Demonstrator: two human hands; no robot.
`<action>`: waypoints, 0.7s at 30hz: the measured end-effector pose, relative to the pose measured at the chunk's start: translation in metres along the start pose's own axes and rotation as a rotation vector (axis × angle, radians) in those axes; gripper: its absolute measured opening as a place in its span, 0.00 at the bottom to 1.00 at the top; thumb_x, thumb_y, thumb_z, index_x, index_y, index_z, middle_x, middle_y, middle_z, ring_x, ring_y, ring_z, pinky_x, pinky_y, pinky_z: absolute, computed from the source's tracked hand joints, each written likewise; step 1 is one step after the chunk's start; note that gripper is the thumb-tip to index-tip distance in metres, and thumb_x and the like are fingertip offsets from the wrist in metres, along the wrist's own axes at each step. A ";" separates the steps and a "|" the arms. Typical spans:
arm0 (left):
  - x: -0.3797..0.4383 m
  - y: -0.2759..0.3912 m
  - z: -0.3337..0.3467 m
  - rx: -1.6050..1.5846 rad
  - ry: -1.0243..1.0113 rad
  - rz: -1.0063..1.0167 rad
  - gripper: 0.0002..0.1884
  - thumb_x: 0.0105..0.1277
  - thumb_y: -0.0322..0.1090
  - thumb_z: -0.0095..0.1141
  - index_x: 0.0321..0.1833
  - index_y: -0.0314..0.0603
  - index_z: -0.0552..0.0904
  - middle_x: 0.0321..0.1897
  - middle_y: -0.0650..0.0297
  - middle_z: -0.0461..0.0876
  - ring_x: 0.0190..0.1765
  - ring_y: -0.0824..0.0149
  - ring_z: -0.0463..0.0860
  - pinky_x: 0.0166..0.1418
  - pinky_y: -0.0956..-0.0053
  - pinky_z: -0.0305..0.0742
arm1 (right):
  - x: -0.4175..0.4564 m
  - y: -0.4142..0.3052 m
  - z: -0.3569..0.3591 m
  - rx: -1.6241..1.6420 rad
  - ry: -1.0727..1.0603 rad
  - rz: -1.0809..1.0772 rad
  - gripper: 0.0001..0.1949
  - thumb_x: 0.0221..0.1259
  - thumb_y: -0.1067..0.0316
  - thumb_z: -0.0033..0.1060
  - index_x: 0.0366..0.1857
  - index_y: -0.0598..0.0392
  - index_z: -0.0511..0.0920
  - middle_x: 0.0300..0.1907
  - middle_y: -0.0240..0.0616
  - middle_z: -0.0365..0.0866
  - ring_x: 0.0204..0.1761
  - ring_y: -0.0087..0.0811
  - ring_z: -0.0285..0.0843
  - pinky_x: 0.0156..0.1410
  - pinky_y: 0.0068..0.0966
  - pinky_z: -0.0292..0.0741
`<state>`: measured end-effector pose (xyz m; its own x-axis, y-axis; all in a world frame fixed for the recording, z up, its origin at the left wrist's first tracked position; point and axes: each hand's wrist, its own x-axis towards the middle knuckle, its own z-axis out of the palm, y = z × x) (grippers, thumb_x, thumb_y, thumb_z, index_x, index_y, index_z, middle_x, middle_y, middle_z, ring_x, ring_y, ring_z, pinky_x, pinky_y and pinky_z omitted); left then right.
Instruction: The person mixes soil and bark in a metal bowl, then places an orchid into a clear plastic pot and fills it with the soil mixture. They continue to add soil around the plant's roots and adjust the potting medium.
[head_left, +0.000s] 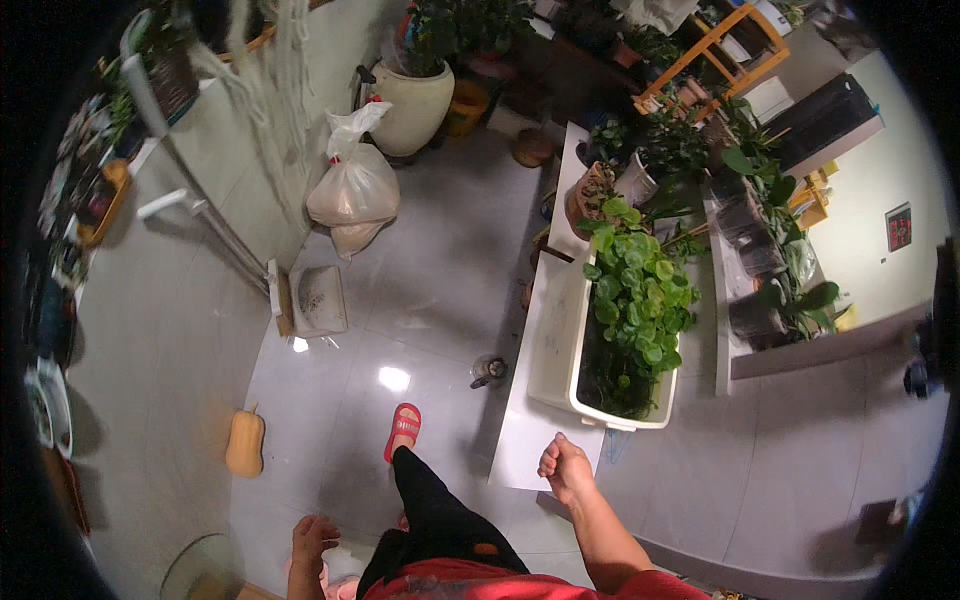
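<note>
My right hand (568, 466) hangs over the near end of a white shelf board (517, 450), its fingers curled in and nothing visible in them. Just beyond it stands a white rectangular plastic tub (555, 352) with round-leaved green plants (637, 292) growing in dark water or soil. At the lower left is my left hand (313, 536), loosely bent with fingers a little apart and holding nothing that I can see. My foot in a red slide sandal (405, 426) is on the tiled floor (337, 397).
A butternut squash (246, 444) lies by the left wall. Farther on are a dustpan (322, 304) with debris, a broom (277, 296), a tied plastic bag (356, 191) and a large ceramic pot (412, 105). A small glass jug (489, 370) stands beside the shelf.
</note>
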<state>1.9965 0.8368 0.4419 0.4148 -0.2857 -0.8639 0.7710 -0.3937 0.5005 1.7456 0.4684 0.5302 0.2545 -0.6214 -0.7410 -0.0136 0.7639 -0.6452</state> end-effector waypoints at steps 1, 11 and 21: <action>0.010 0.014 0.010 0.022 -0.010 0.009 0.10 0.62 0.38 0.52 0.40 0.40 0.75 0.25 0.61 0.78 0.26 0.66 0.80 0.28 0.73 0.76 | 0.012 -0.007 0.010 0.009 -0.003 0.016 0.18 0.69 0.56 0.37 0.19 0.50 0.62 0.13 0.31 0.59 0.18 0.26 0.56 0.27 0.25 0.60; 0.111 0.155 0.084 0.082 0.036 -0.042 0.10 0.63 0.38 0.52 0.40 0.41 0.75 0.26 0.61 0.77 0.29 0.66 0.80 0.30 0.74 0.75 | 0.130 -0.117 0.095 0.108 0.032 -0.007 0.18 0.68 0.59 0.43 0.17 0.47 0.58 0.14 0.25 0.50 0.16 0.22 0.48 0.24 0.22 0.54; 0.238 0.310 0.177 0.151 -0.031 -0.045 0.11 0.63 0.38 0.51 0.41 0.37 0.75 0.28 0.58 0.79 0.29 0.66 0.80 0.30 0.73 0.76 | 0.257 -0.220 0.208 0.079 -0.054 -0.045 0.18 0.69 0.58 0.40 0.17 0.48 0.59 0.15 0.26 0.53 0.18 0.23 0.51 0.25 0.22 0.53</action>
<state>2.2483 0.4924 0.4016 0.3646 -0.2911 -0.8845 0.7060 -0.5330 0.4664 2.0154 0.1766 0.5205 0.3051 -0.6470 -0.6988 0.0749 0.7478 -0.6596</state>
